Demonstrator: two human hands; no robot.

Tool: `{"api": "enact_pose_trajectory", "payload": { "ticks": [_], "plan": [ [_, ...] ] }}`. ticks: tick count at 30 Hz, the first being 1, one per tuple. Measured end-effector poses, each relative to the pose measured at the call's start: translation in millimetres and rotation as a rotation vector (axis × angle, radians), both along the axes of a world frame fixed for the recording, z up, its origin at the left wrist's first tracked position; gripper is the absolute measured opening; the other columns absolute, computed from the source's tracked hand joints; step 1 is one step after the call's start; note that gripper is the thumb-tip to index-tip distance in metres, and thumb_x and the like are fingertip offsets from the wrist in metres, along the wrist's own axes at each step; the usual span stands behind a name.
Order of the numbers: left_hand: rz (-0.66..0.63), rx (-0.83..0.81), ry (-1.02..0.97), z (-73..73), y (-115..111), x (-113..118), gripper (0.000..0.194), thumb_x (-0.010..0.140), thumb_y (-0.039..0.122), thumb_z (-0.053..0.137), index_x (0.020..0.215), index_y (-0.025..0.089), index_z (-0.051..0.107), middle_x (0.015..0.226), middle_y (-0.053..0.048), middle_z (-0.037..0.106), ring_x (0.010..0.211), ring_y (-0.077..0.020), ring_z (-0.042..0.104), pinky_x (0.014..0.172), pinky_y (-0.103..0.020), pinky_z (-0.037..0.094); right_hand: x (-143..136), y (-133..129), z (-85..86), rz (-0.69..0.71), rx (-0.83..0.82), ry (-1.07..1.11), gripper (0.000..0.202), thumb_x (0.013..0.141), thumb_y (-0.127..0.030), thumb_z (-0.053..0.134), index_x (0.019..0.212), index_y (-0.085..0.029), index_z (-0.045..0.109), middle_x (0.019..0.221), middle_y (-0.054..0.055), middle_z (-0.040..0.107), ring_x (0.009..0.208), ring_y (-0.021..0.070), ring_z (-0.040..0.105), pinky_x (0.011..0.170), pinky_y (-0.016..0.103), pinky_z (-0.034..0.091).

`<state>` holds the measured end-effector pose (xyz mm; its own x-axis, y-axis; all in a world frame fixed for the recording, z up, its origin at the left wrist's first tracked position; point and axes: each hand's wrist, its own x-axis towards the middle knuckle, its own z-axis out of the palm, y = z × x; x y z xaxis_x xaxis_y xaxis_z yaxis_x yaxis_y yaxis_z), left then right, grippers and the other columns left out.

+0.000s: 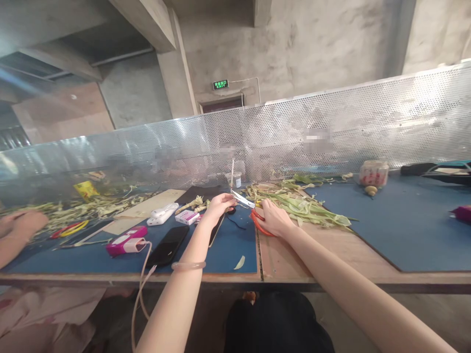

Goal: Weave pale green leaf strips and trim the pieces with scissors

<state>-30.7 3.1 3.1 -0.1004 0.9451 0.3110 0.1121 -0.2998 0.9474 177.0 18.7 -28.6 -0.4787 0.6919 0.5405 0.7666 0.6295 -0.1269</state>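
My right hand (274, 218) is closed around the red handles of a pair of scissors (245, 200). Their silver blades point left, toward my left hand (221, 206). The fingers of that hand are pinched together at the blade tips, and what they hold is too small to make out. A pale, thin upright stalk (232, 171) shows just beyond the fingertips; I cannot tell whether they touch it. Green and yellowish dried leaves (307, 203) lie in a heap beyond my right hand. One loose leaf piece (239, 263) rests near the table's front edge.
Left of my arm lie a black phone (169, 245), a magenta box (125, 240) with a charger and cable, a small pack (187, 217) and a white device (162, 214). A co-worker's hands (29, 223) are far left. A perforated metal screen (331, 127) runs behind; a jar (373, 174) stands right.
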Motion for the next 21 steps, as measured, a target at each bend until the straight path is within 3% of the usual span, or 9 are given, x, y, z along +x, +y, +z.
{"api": "enact_pose_trajectory", "payload": {
  "ticks": [21],
  "plan": [
    [0.018, 0.002, -0.010, -1.1, 2.1, -0.6, 0.028, 0.060, 0.023, 0.071, 0.084, 0.012, 0.060, 0.083, -0.008, 0.065, 0.071, -0.0130, 0.060, 0.061, -0.023, 0.046, 0.7, 3.7, -0.2, 0.012, -0.013, -0.047, 0.034, 0.085, -0.049, 0.032, 0.093, -0.018, 0.042, 0.093, 0.009, 0.055, 0.078, 0.0198, 0.056, 0.052, 0.024, 0.032]
  ]
}}
